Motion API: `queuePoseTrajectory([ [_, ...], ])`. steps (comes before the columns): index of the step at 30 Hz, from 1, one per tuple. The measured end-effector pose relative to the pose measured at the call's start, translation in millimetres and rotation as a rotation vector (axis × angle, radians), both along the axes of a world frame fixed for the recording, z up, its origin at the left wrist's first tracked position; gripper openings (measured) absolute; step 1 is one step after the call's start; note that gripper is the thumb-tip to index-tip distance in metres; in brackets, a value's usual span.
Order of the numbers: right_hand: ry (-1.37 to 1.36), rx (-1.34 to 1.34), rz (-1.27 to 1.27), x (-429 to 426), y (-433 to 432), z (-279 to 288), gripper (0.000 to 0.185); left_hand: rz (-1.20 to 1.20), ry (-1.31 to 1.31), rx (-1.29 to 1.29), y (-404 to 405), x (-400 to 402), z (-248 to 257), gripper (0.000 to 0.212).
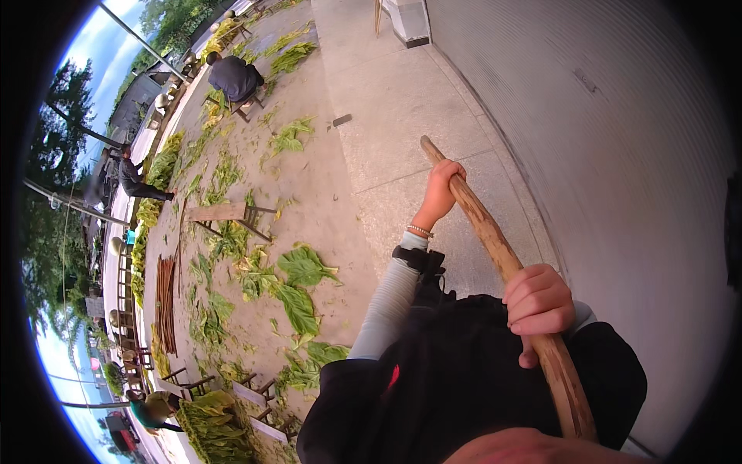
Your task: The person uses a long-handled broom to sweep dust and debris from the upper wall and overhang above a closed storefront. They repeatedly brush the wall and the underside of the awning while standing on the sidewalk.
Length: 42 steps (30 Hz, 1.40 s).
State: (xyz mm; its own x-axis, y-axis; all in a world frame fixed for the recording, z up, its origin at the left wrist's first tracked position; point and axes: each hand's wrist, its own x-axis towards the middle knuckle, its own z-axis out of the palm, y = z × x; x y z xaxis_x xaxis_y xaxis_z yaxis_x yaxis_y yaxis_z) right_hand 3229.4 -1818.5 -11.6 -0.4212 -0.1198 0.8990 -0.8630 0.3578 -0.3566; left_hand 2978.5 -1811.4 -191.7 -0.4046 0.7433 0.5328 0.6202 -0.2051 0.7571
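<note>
A long, rough wooden pole with patchy bark runs diagonally across my body, its far tip up ahead and its lower end passing down over my dark top. Near the far end, my left hand is wrapped around it; a beaded bracelet and pale sleeve show on that arm. Further down, my right hand grips the same pole in front of my chest. To the left, large green leaves, which look like tobacco, lie scattered on the concrete ground.
A ribbed grey roller shutter rises close on my right. Leftward stand a wooden bench, a bundle of thin sticks and heaped yellow-green leaves. One person sits on a bench, another stands, and a third bends over leaves.
</note>
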Motion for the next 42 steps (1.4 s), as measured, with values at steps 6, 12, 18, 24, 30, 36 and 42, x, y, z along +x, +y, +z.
queuePoseTrajectory([
  [6,0.144,-0.170,-0.292,-154.8,38.2,-50.4,0.025,0.028,0.111,0.046,40.6,-135.5,12.1,0.007],
  [12,-0.236,-0.352,-0.580,-336.6,88.8,-69.4,0.031,-0.009,0.137,0.046,80.5,-258.9,56.7,0.011],
  [18,-0.247,-0.295,-0.727,-458.4,155.6,-76.7,0.022,0.026,-0.118,0.155,124.1,-341.8,38.8,0.036],
  [24,-0.315,-0.233,-0.613,-579.7,235.2,-84.0,0.021,0.040,-0.339,0.019,176.2,-467.7,15.0,0.063],
  [30,-0.335,-0.131,-0.551,-697.5,320.0,-53.9,0.023,0.113,-0.433,-0.464,174.4,-616.3,-32.3,0.072],
  [36,-0.233,-0.109,-0.461,-832.3,387.1,-20.6,0.025,0.290,-0.216,-1.129,48.9,-741.2,-206.5,0.036],
  [42,-0.183,-0.135,-0.331,-979.0,428.3,-7.8,0.026,0.669,-1.444,-1.691,-102.6,-773.5,-310.8,0.030],
])
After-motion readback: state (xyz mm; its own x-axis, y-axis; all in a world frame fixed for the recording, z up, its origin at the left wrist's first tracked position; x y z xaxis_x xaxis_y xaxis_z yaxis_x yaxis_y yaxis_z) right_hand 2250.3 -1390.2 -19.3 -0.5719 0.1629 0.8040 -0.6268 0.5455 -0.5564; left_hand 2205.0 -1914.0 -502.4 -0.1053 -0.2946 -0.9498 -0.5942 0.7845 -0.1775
